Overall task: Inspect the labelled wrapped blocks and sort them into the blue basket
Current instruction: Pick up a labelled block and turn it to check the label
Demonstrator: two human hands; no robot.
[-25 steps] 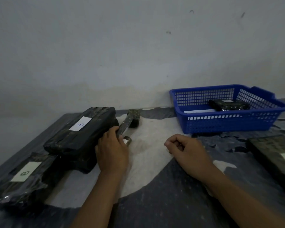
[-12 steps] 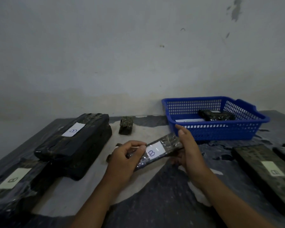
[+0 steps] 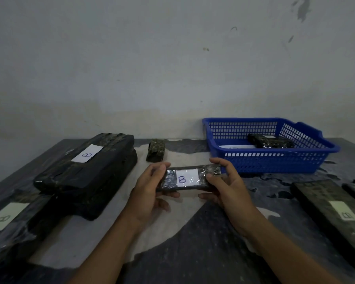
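Note:
A slim dark wrapped block (image 3: 187,178) with a white label marked B is held level above the table, label facing me. My left hand (image 3: 150,191) grips its left end and my right hand (image 3: 227,187) grips its right end. The blue basket (image 3: 275,160) stands at the back right, just beyond my right hand, and holds one dark wrapped block (image 3: 270,141) on a white sheet. A large block labelled B (image 3: 86,167) lies at the left, and another labelled block (image 3: 6,224) lies at the near left.
A small unlabelled wrapped block (image 3: 156,150) sits by the wall behind my hands. Two long dark blocks (image 3: 334,214) lie at the right edge, one labelled. The dark table (image 3: 193,253) has a pale worn patch and ends against a grey wall.
My left hand lifted the slim block from beside the large block. My right hand joined it, and both turned the block level with its label towards me.

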